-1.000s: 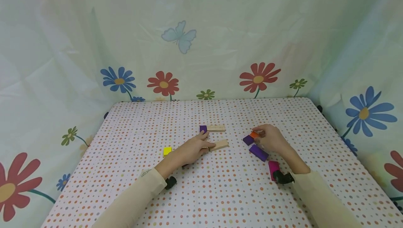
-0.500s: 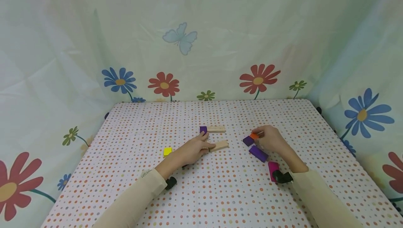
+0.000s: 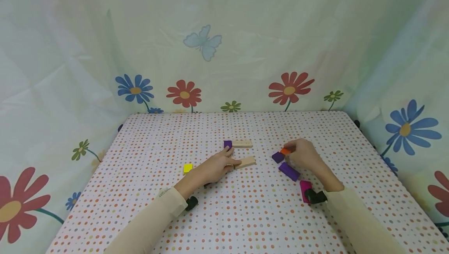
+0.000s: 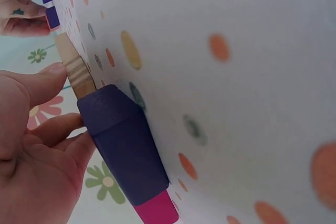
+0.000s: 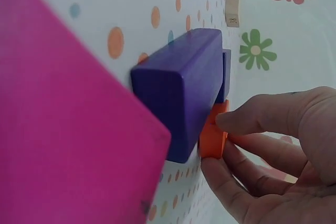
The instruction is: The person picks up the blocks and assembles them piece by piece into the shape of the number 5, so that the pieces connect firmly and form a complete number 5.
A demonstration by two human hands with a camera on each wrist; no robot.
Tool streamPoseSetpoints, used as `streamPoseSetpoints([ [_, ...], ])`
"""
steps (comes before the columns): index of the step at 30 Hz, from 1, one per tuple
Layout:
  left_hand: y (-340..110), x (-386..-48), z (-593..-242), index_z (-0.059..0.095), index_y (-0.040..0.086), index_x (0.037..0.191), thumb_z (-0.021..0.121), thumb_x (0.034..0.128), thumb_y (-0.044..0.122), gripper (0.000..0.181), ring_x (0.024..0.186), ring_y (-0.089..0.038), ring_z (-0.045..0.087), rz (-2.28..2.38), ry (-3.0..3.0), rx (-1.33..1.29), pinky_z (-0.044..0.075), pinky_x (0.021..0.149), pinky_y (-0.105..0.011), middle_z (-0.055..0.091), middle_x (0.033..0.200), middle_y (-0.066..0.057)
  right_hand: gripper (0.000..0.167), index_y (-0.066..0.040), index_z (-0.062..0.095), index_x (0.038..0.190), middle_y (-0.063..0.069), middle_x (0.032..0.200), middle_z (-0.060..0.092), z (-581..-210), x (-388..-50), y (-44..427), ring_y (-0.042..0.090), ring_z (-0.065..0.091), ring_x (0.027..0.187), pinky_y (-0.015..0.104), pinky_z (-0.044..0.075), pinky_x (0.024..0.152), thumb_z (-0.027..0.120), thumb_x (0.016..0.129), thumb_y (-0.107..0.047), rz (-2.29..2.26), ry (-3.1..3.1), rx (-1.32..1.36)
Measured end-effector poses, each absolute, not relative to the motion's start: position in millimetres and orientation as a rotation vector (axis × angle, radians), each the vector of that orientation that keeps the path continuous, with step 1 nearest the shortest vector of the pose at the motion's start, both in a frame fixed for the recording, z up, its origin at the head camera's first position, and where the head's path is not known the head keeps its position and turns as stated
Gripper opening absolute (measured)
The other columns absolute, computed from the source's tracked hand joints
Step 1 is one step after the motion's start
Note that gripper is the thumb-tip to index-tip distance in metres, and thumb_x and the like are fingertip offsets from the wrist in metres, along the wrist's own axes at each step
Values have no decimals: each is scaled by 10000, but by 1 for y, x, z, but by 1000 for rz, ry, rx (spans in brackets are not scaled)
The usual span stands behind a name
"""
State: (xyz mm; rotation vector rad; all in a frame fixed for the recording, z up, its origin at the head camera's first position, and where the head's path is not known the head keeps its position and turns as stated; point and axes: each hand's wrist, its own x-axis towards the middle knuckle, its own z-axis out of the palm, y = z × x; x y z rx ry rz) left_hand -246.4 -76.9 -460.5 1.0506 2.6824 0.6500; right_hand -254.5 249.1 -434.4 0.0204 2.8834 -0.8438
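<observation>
Left hand [image 3: 214, 169], thumb and forefinger spreading apart, is touching a wooden block [image 3: 247, 162] and a purple block [image 3: 228, 144]; right hand [image 3: 304, 156] is pinching an orange block [image 5: 213, 141]; magenta block [image 3: 305, 188] is lying by the right wrist; yellow block [image 3: 188, 167] is lying left of the left hand.
</observation>
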Motion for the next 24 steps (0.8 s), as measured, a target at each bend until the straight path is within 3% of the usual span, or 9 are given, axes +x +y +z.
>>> streamPoseSetpoints([
  [9,-76,-245,-459,637,165,1485,557,1101,138,393,1645,-426,197,642,2681,1045,334,1288,-556,276,1725,-245,460,109,646,1352,336,1322,669,-430,-262,249,479,654,1179,575,569,997,675,902,20,-856,2933,-21],
  [17,-76,-247,-461,639,172,1483,566,1098,137,394,1642,-431,202,638,2684,1044,345,1282,-554,289,1721,-247,411,77,679,1335,310,1332,673,-430,-273,238,415,673,1136,483,597,930,689,931,4,-866,2901,-89],
  [24,-75,-248,-462,642,177,1481,561,1101,142,390,1642,-430,204,637,2689,1041,335,1288,-555,298,1720,-241,382,37,723,1296,286,1355,665,-434,-283,220,407,646,1181,520,571,999,711,916,6,-838,2870,-173],
])
